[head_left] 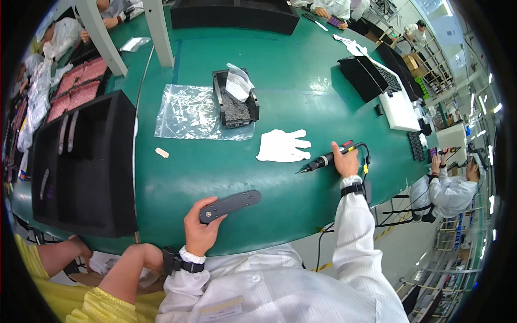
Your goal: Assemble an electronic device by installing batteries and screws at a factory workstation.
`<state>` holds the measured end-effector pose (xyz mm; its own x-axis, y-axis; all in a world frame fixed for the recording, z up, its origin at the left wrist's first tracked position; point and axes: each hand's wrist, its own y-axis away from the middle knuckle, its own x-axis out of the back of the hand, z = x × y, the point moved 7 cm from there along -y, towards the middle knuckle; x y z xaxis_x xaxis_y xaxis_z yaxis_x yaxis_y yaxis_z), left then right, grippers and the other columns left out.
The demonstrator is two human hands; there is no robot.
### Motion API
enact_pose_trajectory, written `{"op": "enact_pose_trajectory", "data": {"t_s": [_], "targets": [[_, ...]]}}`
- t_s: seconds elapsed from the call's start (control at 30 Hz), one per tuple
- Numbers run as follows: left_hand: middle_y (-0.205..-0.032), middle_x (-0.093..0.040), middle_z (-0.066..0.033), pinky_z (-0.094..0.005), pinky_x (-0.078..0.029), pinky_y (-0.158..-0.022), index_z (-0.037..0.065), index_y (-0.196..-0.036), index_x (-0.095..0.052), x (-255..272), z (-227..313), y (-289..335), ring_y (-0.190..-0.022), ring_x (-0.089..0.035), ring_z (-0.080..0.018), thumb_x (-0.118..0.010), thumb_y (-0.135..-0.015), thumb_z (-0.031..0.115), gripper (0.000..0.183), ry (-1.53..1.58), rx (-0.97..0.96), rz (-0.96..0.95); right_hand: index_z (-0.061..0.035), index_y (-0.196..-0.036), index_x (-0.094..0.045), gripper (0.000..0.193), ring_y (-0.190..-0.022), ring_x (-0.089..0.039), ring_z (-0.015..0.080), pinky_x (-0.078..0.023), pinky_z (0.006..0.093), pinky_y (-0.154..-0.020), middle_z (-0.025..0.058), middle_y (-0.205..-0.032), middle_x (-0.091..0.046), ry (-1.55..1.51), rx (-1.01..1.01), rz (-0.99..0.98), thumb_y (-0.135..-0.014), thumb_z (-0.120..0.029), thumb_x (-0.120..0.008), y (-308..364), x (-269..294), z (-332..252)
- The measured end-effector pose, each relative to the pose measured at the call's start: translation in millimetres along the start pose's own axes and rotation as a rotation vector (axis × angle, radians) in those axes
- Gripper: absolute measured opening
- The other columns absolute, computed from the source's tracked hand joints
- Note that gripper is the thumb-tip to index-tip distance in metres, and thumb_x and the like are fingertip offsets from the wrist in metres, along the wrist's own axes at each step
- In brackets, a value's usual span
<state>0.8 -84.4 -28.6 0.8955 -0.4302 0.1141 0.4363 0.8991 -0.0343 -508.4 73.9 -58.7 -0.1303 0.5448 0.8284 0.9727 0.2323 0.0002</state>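
Observation:
My left hand [200,230] is closed around one end of a dark grey, elongated part with rounded ends [237,203], holding it over the table's near side. A round metal spot shows at the held end. On the right, my right hand [346,162] grips an electric screwdriver [322,162], its bit pointing left and apart from the part. A white glove [283,146] lies flat between and beyond my hands. Farther off stands a black bin [222,91] of small dark pieces, probably screws, with a small plastic bag [238,85] in it.
Under the bin spreads a clear plastic bag [186,114]; a small beige piece [161,153] lies nearer. At left is a large black tray [121,172]. A black box [237,17] stands at the back, a black holder [363,78] at right. The screwdriver's cord [368,156] hangs rightward. Other people work around.

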Motion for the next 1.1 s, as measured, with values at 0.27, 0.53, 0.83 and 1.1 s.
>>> {"op": "enact_pose_trajectory", "data": {"t_s": [0.27, 0.53, 0.83, 1.1], "targets": [[-0.108, -0.071, -0.0125, -0.0316, -0.053, -0.086, 0.002, -0.113, -0.064, 0, -3, 0, -0.098, -0.069, -0.0215, -0.078, -0.077, -0.006, 0.040, 0.026, 0.043, 0.020, -0.0090, -0.107, -0.048, 0.028, -0.079, -0.057, 0.0173, -0.053, 0.0410, -0.071, 0.0036, -0.091, -0.055, -1.027, -0.246, -0.288, -0.084, -0.013, -0.063, 47, -2, -30], [-0.113, -0.069, -0.0120, -0.0323, -0.053, -0.090, 0.002, -0.114, -0.063, 2, -7, 0, -0.101, -0.068, -0.0204, -0.079, -0.076, -0.005, 0.042, 0.034, 0.047, 0.013, -0.0119, -0.141, -0.040, 0.054, -0.102, -0.059, 0.0239, -0.046, 0.0432, -0.095, 0.0148, -0.120, -0.053, -1.630, -0.017, -0.178, -0.089, -0.012, -0.053, 94, 80, -86], [-0.135, -0.055, -0.0114, -0.0318, -0.048, -0.099, 0.002, -0.130, -0.049, -4, 4, 7, -0.116, -0.058, -0.0184, -0.086, -0.072, 0.000, 0.069, 0.101, -0.014, 0.042, 0.0012, -0.134, -0.040, 0.039, -0.070, -0.046, 0.0134, -0.043, 0.0335, -0.068, 0.0093, -0.096, -0.044, -2.006, 0.390, -0.629, -0.099, -0.014, -0.047, 135, 135, -173], [-0.134, -0.050, -0.0119, -0.0322, -0.048, -0.099, 0.002, -0.131, -0.047, -11, 12, 12, -0.116, -0.056, -0.0185, -0.090, -0.069, 0.004, 0.075, 0.232, -0.049, 0.219, -0.0076, -0.152, -0.020, 0.062, -0.066, -0.054, 0.0140, -0.048, 0.0339, -0.067, 0.0127, -0.100, -0.052, -1.371, 0.880, -0.449, -0.101, -0.030, -0.048, 230, 149, -269]]}}
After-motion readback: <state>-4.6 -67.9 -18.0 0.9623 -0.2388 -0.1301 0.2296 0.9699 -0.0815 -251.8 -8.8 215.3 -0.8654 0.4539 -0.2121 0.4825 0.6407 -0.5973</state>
